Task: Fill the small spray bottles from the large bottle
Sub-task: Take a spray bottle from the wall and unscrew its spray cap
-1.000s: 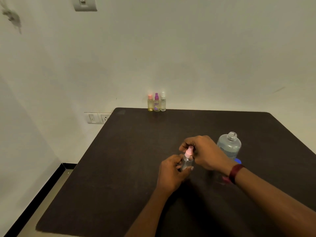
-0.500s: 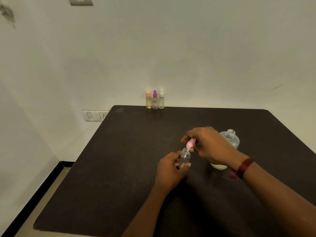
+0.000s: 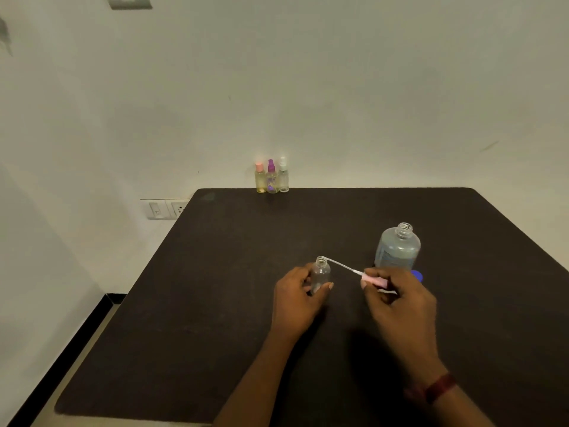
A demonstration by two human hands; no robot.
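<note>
The small clear spray bottle [image 3: 320, 274] stands upright on the dark desk [image 3: 215, 303] with its threaded neck uncapped, held by the left grip [image 3: 297, 300], whose fingers and thumb curl round its body. Just to the right, the right grip [image 3: 400, 303] pinches the pink spray head [image 3: 377, 281]. The head's thin dip tube [image 3: 341, 266] slants up and left, and its tip meets the rim of the bottle's mouth.

Just behind the right grip stands the large bottle [image 3: 397, 249], open-necked and clear. Its bluish print is too blurred to read. A blue cap [image 3: 417, 275] peeks out beside that grip's knuckles. A dark red wristband [image 3: 440, 388] circles the right wrist.

Far beyond both grips, at the desk's back edge against the wall, three small spray bottles stand touching: pink-topped [image 3: 260, 178], purple-topped [image 3: 271, 177] and white-topped [image 3: 283, 175]. A wall socket [image 3: 166, 208] sits far left of the left grip.
</note>
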